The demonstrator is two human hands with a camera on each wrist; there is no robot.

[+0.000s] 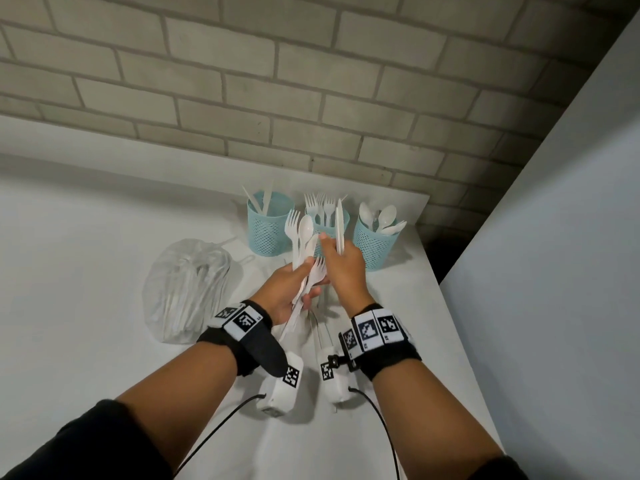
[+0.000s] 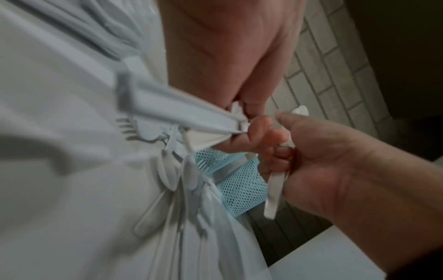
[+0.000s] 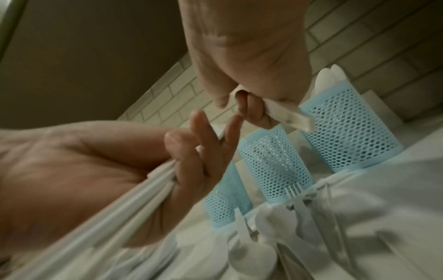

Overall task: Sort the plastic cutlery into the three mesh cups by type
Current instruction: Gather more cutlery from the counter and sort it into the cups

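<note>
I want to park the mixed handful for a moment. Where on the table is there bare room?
Bare table lies left of the plastic bag, and behind the bag up to the wall. It is crowded between the bag and the three cups, where loose cutlery lies under both hands.

A crumpled clear plastic bag is lying on the white table, over to the left, with pale stick-like shapes showing through it (too blurred to tell apart). A wall of pale grey bricks is running along the far edge of the table. A plain light panel is standing at the right, and a dark gap is showing between it, the table's corner and the bricks.
</note>
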